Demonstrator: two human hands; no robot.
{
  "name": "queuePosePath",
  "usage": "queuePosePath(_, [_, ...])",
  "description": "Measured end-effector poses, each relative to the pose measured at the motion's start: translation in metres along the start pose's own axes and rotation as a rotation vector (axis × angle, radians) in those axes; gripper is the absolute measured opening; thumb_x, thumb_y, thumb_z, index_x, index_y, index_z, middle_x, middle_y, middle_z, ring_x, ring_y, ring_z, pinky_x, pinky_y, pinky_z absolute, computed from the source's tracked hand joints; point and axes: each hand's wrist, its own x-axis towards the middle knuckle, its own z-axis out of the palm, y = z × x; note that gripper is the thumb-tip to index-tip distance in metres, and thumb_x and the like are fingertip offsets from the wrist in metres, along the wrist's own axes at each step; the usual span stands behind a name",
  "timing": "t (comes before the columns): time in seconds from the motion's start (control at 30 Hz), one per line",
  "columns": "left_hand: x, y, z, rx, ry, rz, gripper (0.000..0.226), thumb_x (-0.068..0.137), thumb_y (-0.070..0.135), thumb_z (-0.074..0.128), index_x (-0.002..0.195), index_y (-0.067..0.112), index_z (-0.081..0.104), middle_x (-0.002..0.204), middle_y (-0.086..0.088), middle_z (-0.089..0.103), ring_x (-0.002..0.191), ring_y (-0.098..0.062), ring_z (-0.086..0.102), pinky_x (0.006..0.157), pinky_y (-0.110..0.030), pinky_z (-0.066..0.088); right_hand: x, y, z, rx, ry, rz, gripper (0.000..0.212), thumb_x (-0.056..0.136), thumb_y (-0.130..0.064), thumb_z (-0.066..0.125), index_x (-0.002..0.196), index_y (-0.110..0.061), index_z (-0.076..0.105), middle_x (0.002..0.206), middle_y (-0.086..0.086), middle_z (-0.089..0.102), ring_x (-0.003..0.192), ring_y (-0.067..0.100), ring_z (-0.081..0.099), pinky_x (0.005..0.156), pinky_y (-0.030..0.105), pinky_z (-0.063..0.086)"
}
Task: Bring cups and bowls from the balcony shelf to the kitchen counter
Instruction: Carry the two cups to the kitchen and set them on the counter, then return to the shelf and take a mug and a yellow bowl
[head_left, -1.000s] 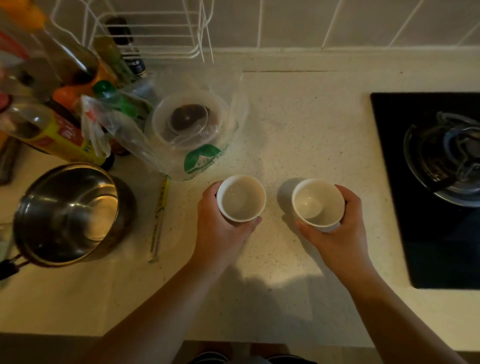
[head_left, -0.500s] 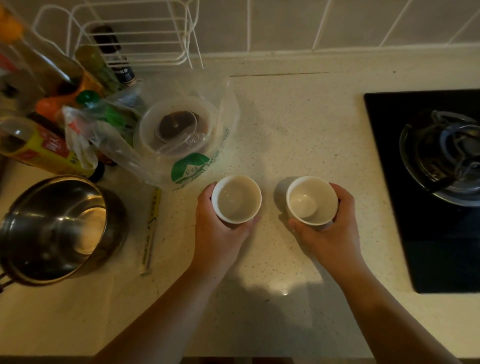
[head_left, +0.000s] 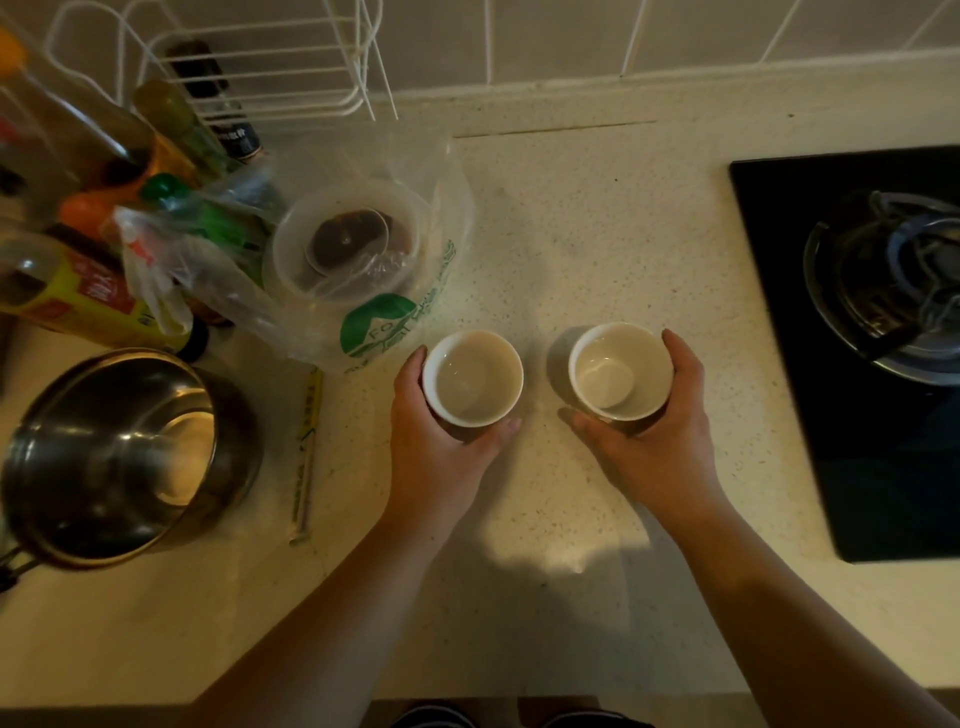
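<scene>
Two small white cups stand side by side on the speckled kitchen counter (head_left: 597, 234), both upright and empty. My left hand (head_left: 441, 447) wraps around the near and left side of the left cup (head_left: 472, 376). My right hand (head_left: 654, 441) curls around the right and near side of the right cup (head_left: 618, 369). Both cups look set down on the counter, a narrow gap between them.
A steel pot (head_left: 119, 457) sits at the left, with sauce bottles (head_left: 78, 291) behind it. A plastic bag holding a lidded container (head_left: 348, 249) lies just behind the left cup. Wrapped chopsticks (head_left: 306, 452) lie beside the pot. A black gas hob (head_left: 872, 332) is at the right. A white wire rack (head_left: 249, 67) stands at the back.
Both hands have kept their hold on the cups, and the cups have lowered slightly toward the counter. The view has shifted a little.
</scene>
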Motion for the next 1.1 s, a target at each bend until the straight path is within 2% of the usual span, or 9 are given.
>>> queuePosePath(0.13, [-0.006,0.001,-0.016,-0.025,-0.113,-0.096,0.113,0.055,0.058,0.085,0.147,0.039,0.021,0.144,0.018,0.04,0.13,-0.002,0.044,0.105,-0.033,0.044,-0.016,-0.003,-0.005,-0.018,-0.02,0.022,0.111,0.059,-0.048,0.086,0.145,-0.039,0.017,0.125,-0.04,0.038,0.117,-0.015,0.044,0.092,0.014,0.036])
queuePosePath(0.2, [-0.015,-0.001,-0.026,-0.025,-0.156,-0.116,0.108,0.06,0.053,0.086,0.147,0.037,0.024,0.141,0.019,0.044,0.125,0.003,0.048,0.099,-0.023,0.044,-0.029,-0.006,-0.01,-0.018,-0.024,0.052,0.107,0.061,-0.049,0.085,0.145,-0.037,0.02,0.134,-0.027,0.044,0.121,-0.005,0.047,0.095,0.024,0.041])
queuePosePath(0.3, [-0.035,-0.007,-0.045,0.042,-0.201,-0.136,0.072,0.072,0.051,0.077,0.134,0.036,0.045,0.128,0.022,0.054,0.114,0.005,0.053,0.087,-0.015,0.043,-0.06,-0.011,-0.015,-0.043,-0.015,0.148,0.095,0.061,-0.059,0.079,0.14,-0.034,0.031,0.135,-0.011,0.05,0.117,0.011,0.055,0.091,0.034,0.05])
queuePosePath(0.4, [-0.06,-0.012,-0.068,0.084,-0.351,-0.128,0.03,0.079,0.052,0.067,0.106,0.04,0.061,0.101,0.024,0.065,0.095,0.008,0.06,0.074,-0.011,0.048,-0.103,-0.022,-0.022,-0.002,-0.011,0.229,0.083,0.057,-0.078,0.063,0.124,-0.031,0.05,0.116,-0.016,0.058,0.101,0.006,0.061,0.078,0.021,0.051])
queuePosePath(0.47, [-0.078,-0.014,-0.079,0.095,-0.506,-0.102,0.019,0.08,0.047,0.066,0.097,0.037,0.065,0.093,0.024,0.068,0.088,0.007,0.063,0.068,-0.008,0.049,-0.135,-0.027,-0.028,0.023,-0.054,0.249,0.069,0.062,-0.076,0.06,0.113,-0.029,0.059,0.103,-0.013,0.065,0.093,0.004,0.064,0.075,0.019,0.051])
queuePosePath(0.57, [-0.108,-0.018,-0.087,0.194,-0.793,-0.05,0.011,0.083,0.042,0.068,0.093,0.038,0.067,0.09,0.018,0.071,0.086,0.005,0.066,0.073,-0.012,0.053,-0.187,-0.024,-0.03,0.114,-0.059,0.272,0.029,0.079,-0.036,0.072,0.104,-0.023,0.066,0.088,-0.003,0.069,0.082,0.01,0.068,0.073,0.024,0.057])
queuePosePath(0.63, [-0.129,-0.021,-0.087,0.244,-0.967,-0.01,0.009,0.084,0.037,0.07,0.091,0.04,0.065,0.091,0.014,0.072,0.086,0.005,0.067,0.077,-0.017,0.055,-0.223,-0.02,-0.033,0.129,-0.027,0.306,0.02,0.081,-0.024,0.073,0.1,-0.023,0.067,0.083,-0.004,0.07,0.078,0.007,0.068,0.07,0.018,0.056])
queuePosePath(0.93, [-0.197,-0.029,-0.033,0.582,-1.46,0.158,0.013,0.089,0.035,0.066,0.101,0.031,0.065,0.085,0.018,0.064,0.083,0.002,0.063,0.072,-0.018,0.052,-0.384,0.028,-0.067,0.182,0.259,0.764,0.015,0.087,-0.027,0.066,0.101,-0.025,0.065,0.088,0.003,0.069,0.081,0.018,0.068,0.073,0.031,0.059])
queuePosePath(1.1, [-0.231,-0.04,0.01,0.821,-1.562,0.247,0.01,0.09,0.039,0.064,0.098,0.034,0.063,0.092,0.015,0.065,0.087,0.001,0.06,0.073,-0.023,0.054,-0.487,0.069,-0.079,0.253,0.442,0.979,0.013,0.086,-0.03,0.067,0.098,-0.024,0.066,0.086,0.001,0.07,0.076,0.013,0.068,0.063,0.023,0.055])
